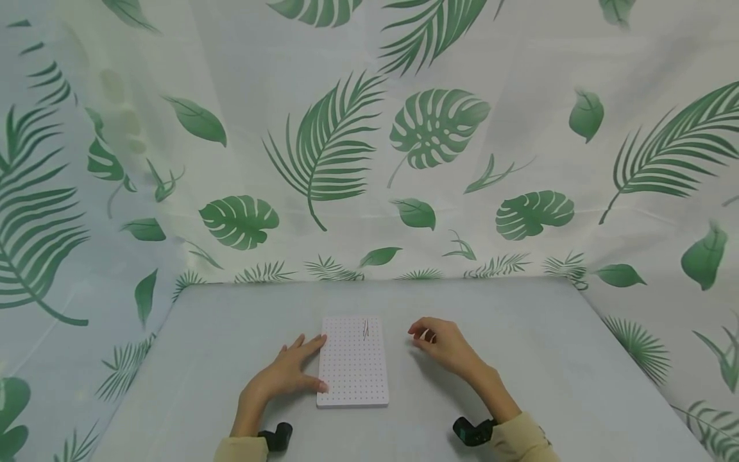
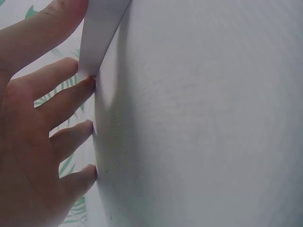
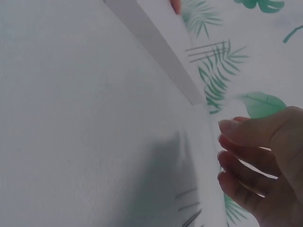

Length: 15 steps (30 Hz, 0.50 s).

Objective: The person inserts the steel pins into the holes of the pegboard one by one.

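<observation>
A white pegboard (image 1: 353, 369) with rows of small holes lies on the table. Several thin dark pins (image 1: 365, 329) stand near its upper right corner; in the right wrist view, similar pins (image 3: 204, 53) stick out past the board's edge. My left hand (image 1: 288, 372) is spread along the board's left side, its thumb on the lower left edge and index finger at the upper left. The other left fingers (image 2: 75, 137) reach down to the tabletop. Right of the board, my right hand (image 1: 447, 346) hovers over the table, fingers loosely bent, with nothing visible between thumb and fingertips.
The pale table (image 1: 231, 327) has a leaf-printed white curtain (image 1: 346, 256) behind it and on both sides. Several thin dark lines (image 3: 191, 217) show on the tabletop below the right hand in the right wrist view. Black wrist cameras (image 1: 475, 431) sit at both sleeves.
</observation>
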Tool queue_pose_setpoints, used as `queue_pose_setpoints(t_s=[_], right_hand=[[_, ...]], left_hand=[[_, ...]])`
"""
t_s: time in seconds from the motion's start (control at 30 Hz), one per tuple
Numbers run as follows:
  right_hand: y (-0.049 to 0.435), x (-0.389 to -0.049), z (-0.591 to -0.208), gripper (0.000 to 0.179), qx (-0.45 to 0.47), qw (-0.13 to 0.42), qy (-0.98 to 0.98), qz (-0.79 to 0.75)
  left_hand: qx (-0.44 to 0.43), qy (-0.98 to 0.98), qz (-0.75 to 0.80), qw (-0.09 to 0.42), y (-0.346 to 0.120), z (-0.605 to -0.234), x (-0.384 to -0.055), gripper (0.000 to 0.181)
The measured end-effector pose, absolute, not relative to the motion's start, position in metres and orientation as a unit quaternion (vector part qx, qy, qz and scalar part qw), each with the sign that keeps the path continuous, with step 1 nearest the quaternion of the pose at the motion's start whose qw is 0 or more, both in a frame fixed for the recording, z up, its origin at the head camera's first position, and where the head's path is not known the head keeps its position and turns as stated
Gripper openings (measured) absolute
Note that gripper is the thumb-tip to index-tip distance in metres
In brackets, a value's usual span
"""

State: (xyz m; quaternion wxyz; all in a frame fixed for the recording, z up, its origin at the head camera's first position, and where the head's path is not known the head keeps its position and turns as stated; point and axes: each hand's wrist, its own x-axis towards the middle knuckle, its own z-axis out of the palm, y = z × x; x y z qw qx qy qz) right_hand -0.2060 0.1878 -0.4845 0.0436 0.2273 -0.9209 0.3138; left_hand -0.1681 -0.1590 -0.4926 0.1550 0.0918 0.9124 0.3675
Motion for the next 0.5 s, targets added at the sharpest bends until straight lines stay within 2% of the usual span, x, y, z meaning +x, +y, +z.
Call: queue_pose_setpoints(t_s=[0.37, 0.5], right_hand=[[0.217, -0.205, -0.488, 0.018, 0.201, 0.013, -0.93, 0.307], [0.226, -0.205, -0.492, 0.026, 0.19, -0.003, -0.936, 0.297]], left_hand=[[0.085, 0.912, 0.369, 0.155, -0.158, -0.488, -0.166, 0.099], [0.084, 0.913, 0.368, 0.157, -0.158, -0.488, -0.166, 0.099]])
